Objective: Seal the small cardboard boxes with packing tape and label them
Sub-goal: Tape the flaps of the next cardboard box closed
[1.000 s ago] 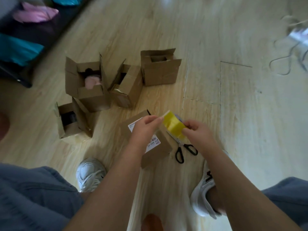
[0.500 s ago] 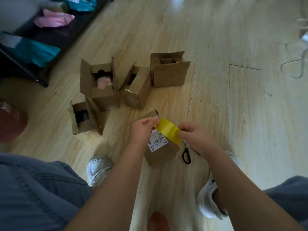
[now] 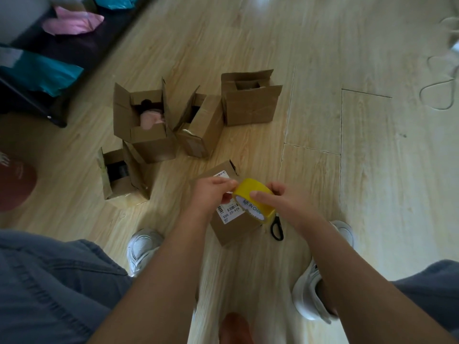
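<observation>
On the wooden floor, 4 cardboard boxes sit with flaps open, so they look unsealed. Nearer, 1 labelled box lies closed below both hands; whether it has tape, I cannot tell. The right hand grips the yellow tape roll above it. The left hand pinches the roll's rim, probably finding the end. Scissors lie beside the box.

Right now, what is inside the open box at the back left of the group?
A rounded pink item sits in the open box, with something dark behind it. The box walls cover their lower parts, so what they are, and anything beneath, cannot be told.
</observation>
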Demonstrator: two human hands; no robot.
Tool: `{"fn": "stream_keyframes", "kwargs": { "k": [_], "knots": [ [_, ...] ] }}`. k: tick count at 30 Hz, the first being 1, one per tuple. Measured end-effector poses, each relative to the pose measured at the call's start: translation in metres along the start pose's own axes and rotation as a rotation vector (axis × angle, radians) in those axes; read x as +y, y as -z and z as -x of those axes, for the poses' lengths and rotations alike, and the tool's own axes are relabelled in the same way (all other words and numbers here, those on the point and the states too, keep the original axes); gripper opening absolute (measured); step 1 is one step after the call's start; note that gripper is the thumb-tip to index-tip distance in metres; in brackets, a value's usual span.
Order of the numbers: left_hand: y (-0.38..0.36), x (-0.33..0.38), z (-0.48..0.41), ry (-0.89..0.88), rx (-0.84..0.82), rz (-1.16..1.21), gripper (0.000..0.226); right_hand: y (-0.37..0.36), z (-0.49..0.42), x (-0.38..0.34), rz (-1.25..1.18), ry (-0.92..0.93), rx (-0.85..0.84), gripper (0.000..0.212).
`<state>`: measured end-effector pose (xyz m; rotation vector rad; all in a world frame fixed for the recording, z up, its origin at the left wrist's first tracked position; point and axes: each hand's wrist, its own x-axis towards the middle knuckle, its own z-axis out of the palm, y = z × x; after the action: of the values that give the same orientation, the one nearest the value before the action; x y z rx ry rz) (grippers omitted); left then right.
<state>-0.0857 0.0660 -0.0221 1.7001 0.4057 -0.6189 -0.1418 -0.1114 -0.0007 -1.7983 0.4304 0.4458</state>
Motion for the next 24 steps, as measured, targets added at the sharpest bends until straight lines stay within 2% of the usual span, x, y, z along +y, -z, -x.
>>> {"fn": "stream_keyframes", "kwargs": {
  "k": [2,4,7,10,15,18,22,24],
  "knots": [
    [-0.005,-0.001,-0.003,0.029,0.013,-0.012,0.016,-0.005,-0.001,0.0,0.028,-0.001,0.026,0.024],
    [-0.008,0.002,-0.008,0.046,0.05,-0.011,0.018,-0.011,-0.001,-0.001,0.084,-0.008,0.051,0.028],
    [-0.006,0.013,-0.019,-0.001,0.09,-0.015,0.012,-0.012,-0.001,0.0,0.2,-0.031,0.101,0.045],
    [-0.009,0.023,-0.022,-0.037,0.084,-0.061,0.009,-0.008,-0.006,0.0,0.167,-0.094,0.1,0.064],
    [-0.001,0.033,-0.039,0.036,0.272,0.003,0.018,-0.004,-0.012,-0.001,0.082,-0.207,0.121,0.058],
    [0.008,0.039,-0.049,0.01,0.271,-0.076,0.02,-0.001,-0.01,0.013,0.093,-0.203,0.167,0.057],
    [0.01,0.041,-0.061,-0.044,0.242,-0.12,0.011,0.004,-0.013,0.012,0.05,-0.192,0.173,0.048],
    [0.008,0.045,-0.071,-0.031,0.226,-0.128,0.008,0.007,-0.019,0.01,0.015,-0.198,0.212,0.051]
  ]
}}
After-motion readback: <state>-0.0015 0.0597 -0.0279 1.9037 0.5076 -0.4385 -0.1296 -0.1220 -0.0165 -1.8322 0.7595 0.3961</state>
